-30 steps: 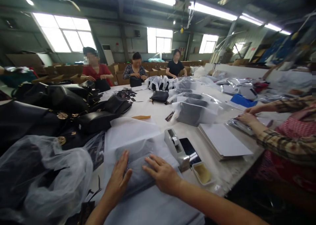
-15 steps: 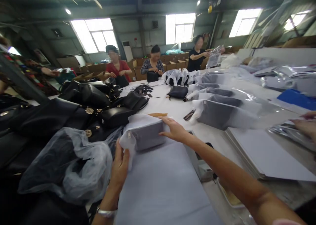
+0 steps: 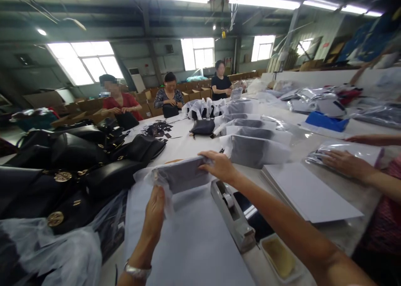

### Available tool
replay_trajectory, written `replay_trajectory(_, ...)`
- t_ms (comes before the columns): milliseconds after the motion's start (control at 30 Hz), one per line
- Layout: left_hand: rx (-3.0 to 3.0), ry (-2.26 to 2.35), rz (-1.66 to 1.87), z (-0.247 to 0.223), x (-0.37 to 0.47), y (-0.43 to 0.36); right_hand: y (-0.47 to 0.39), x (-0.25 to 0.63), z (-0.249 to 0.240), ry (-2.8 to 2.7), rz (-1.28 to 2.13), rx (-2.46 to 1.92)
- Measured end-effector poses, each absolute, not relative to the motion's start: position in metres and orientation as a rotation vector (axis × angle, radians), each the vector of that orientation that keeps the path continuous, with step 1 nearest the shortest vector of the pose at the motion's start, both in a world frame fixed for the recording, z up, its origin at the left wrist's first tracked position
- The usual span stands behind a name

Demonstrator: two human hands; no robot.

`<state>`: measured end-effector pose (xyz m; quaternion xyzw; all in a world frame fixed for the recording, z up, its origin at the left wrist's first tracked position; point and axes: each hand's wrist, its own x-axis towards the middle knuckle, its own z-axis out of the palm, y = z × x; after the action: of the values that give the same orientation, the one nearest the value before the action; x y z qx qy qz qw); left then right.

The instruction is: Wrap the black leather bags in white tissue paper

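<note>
A dark pouch wrapped in thin white tissue (image 3: 186,175) stands upright on a stack of white sheets (image 3: 188,240). My left hand (image 3: 156,204) holds the tissue at the pouch's left end, thumb and fingers pressed on it. My right hand (image 3: 219,165) grips the wrapped pouch's upper right corner between thumb and fingers. Beside the sheets, under my right forearm, is a grey tape dispenser (image 3: 233,215). Several pouches in white tissue (image 3: 247,151) stand in a row farther off, with an unwrapped dark pouch (image 3: 202,127) to their left.
Black handbags (image 3: 78,146) are heaped at the left, above crumpled clear plastic (image 3: 59,248). White boards (image 3: 313,192) and a small dish (image 3: 277,256) lie at the right. A co-worker's hands rest on clear bags (image 3: 360,152). Three people work across the table.
The camera view has turned right, showing more of the tape dispenser and the co-worker's arms. Both my hands stay on the wrapped pouch, which appears tilted slightly differently.
</note>
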<state>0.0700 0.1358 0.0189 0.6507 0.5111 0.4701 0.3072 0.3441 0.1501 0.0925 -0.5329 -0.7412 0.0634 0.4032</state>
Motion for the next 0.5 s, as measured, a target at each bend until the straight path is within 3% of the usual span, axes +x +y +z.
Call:
replay_trajectory(200,1.813,0.971,1.017,0.055,0.195,0.179,0.125,0.465,0.103,-1.626,-0.043,-1.622)
replay_trajectory(367,1.925,0.899,0.860,0.035,0.258,0.197,0.116,0.542,0.056,-1.573,-0.093,-1.898)
replay_trajectory(500,1.993,0.968,0.919,0.032,0.244,0.183,0.101,0.554,0.019,-1.566,-0.241,-1.840)
